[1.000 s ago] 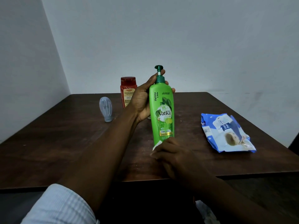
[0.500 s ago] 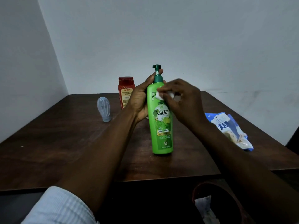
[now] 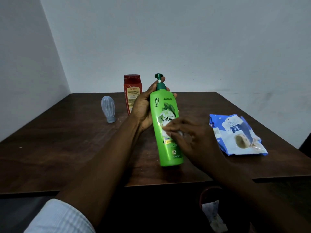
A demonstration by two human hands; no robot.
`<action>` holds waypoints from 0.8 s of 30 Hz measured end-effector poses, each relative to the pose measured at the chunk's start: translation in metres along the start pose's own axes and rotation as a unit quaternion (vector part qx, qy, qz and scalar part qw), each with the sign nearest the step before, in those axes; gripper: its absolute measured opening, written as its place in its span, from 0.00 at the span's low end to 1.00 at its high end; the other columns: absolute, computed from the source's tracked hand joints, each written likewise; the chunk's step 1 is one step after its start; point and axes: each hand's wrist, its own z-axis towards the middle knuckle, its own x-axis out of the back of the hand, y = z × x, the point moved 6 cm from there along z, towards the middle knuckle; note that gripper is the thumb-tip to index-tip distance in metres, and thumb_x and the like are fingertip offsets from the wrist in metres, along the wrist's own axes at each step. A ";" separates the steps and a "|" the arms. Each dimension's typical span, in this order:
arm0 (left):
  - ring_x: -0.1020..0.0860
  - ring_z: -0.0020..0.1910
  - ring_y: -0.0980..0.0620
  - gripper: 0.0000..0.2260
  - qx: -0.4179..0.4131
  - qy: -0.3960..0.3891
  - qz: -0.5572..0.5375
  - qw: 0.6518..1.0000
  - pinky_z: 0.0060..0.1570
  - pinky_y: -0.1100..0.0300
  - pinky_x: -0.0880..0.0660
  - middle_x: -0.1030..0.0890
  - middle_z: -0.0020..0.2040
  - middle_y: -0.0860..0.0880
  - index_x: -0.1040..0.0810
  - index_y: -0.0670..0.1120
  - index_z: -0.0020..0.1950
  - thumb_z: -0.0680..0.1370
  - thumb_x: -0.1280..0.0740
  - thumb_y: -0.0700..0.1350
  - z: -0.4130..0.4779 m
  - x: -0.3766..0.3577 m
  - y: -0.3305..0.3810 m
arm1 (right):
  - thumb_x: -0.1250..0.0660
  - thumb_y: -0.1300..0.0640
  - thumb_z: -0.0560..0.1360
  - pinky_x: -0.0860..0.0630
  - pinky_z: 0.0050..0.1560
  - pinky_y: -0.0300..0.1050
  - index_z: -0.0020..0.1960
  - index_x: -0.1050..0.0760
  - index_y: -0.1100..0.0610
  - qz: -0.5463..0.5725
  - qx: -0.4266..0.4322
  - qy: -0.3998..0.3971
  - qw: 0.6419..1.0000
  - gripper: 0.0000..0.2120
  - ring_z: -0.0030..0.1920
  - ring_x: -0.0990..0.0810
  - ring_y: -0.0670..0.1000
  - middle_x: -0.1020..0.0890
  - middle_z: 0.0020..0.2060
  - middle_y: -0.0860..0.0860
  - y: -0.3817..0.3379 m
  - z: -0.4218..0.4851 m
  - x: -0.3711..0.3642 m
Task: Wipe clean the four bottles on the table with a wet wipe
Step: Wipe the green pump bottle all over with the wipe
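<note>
1. Head view, nearest first: below the table's front edge I see a dark bin (image 3: 204,194) with a crumpled white sheet (image 3: 211,211) in it, likely a spent wipe, set there so waste drops straight off the edge.
2. The right hand (image 3: 190,138) lies across the front of the green bottle (image 3: 168,148). It is blurred, so I can only say its fingers seem bunched on a wad of wet wipe (image 3: 179,132), pressing it against the label. I judge this to be a rubbing stroke on the printed face.
3. The green bottle stands with its base on the table (image 3: 67,157) near the front edge, leaning slightly. The tabletop takes the weight and the wiping force.
4. The left hand (image 3: 143,111) wraps the bottle's upper back. The thumb is on one side, the fingertips show on the other, and one finger reaches up by the pump neck. That bracing keeps the bottle from twisting or tipping.
5. The blue wipes pack (image 3: 239,135) lies flat on the right, in easy reach.
6. Further back on the left, a grey bottle (image 3: 108,109) stands on its cap. A red bottle (image 3: 132,91) is behind the left hand. Both are parked clear of the work. I count three bottles, and any fourth is out of sight.
</note>
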 end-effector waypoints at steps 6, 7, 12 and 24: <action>0.21 0.54 0.43 0.14 0.014 -0.035 -0.004 0.999 0.62 0.27 0.33 0.24 0.50 0.49 0.25 0.52 0.66 0.85 0.45 0.50 -0.003 -0.009 0.000 | 0.26 0.63 0.73 0.23 0.58 0.39 0.53 0.14 0.56 -0.015 0.018 -0.043 0.999 0.09 0.53 0.18 0.45 0.16 0.51 0.49 -0.016 -0.048 0.002; 0.21 0.54 0.44 0.14 0.016 -0.039 -0.004 0.999 0.62 0.27 0.33 0.25 0.50 0.49 0.25 0.52 0.66 0.85 0.45 0.50 -0.004 -0.012 0.000 | 0.26 0.63 0.73 0.22 0.57 0.39 0.53 0.14 0.56 -0.010 0.019 -0.042 0.999 0.09 0.54 0.18 0.45 0.16 0.52 0.49 -0.017 -0.053 0.002; 0.22 0.56 0.43 0.14 0.017 -0.036 0.002 0.999 0.64 0.27 0.35 0.25 0.50 0.49 0.25 0.52 0.66 0.85 0.45 0.49 -0.006 -0.014 0.002 | 0.25 0.65 0.72 0.21 0.56 0.40 0.52 0.14 0.57 0.011 0.015 -0.032 0.999 0.10 0.53 0.17 0.44 0.15 0.52 0.49 -0.020 -0.070 0.003; 0.21 0.55 0.42 0.14 -0.004 -0.016 0.005 1.000 0.61 0.27 0.32 0.23 0.49 0.48 0.26 0.51 0.66 0.85 0.46 0.49 -0.011 -0.005 0.007 | 0.24 0.62 0.73 0.22 0.55 0.37 0.51 0.14 0.55 0.033 -0.138 0.092 0.986 0.08 0.53 0.17 0.40 0.15 0.50 0.42 -0.008 -0.072 0.016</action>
